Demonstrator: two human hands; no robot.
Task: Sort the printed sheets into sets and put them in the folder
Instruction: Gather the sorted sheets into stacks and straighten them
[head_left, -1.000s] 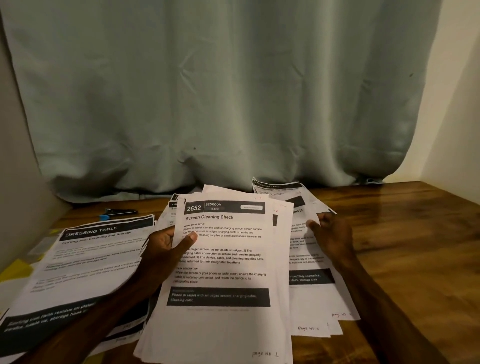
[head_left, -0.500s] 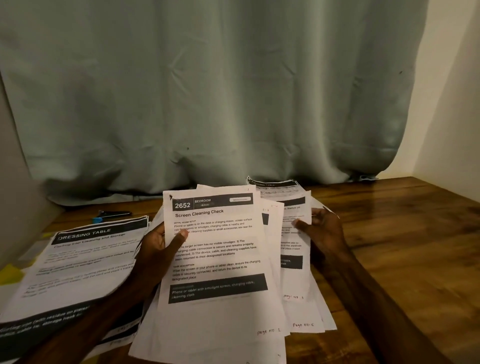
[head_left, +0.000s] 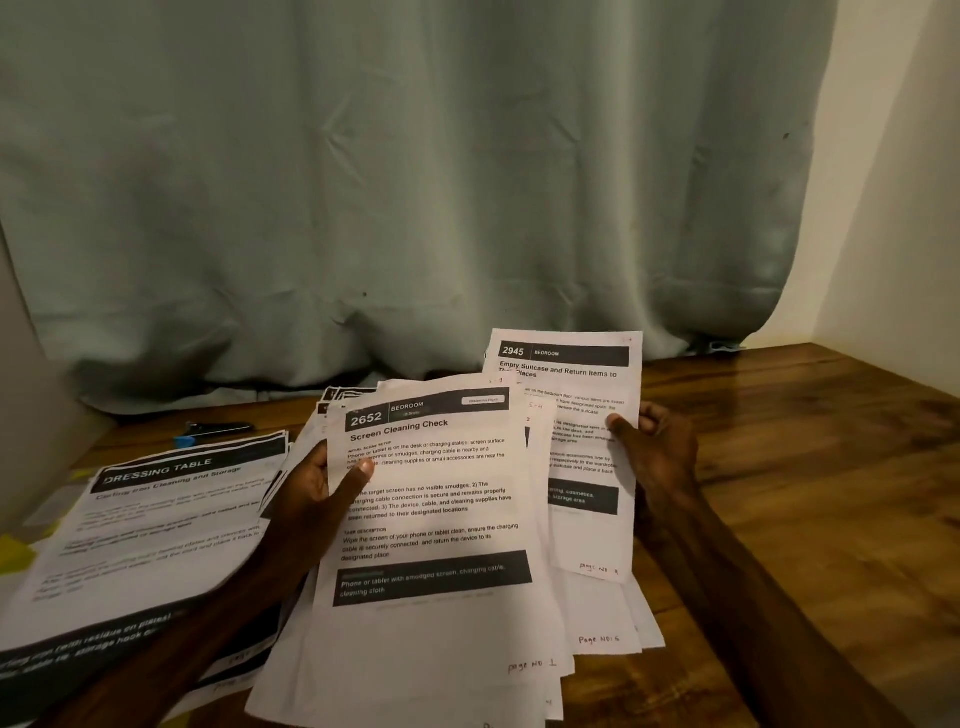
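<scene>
My left hand (head_left: 317, 493) grips a fanned stack of printed sheets, thumb on the top sheet headed "2652 Screen Cleaning Check" (head_left: 436, 509). My right hand (head_left: 652, 447) pinches the right edge of a single sheet headed "2945 Empty Suitcase" (head_left: 571, 415), raised up and to the right behind the stack. More sheets (head_left: 602, 623) fan out below, over the wooden table (head_left: 805, 493). A second pile topped by a "Dressing Table" sheet (head_left: 156, 519) lies at the left. Something yellow (head_left: 15, 551) shows under that pile; I cannot tell if it is the folder.
A black and blue pen-like object (head_left: 213, 431) lies on the table behind the left pile. A grey-green curtain (head_left: 415, 208) hangs along the back. A pale wall (head_left: 893, 208) closes the right side.
My right hand has pulled one sheet out of the fan and lifted it up to the right, showing its "2945" header. My left hand keeps the stack.
</scene>
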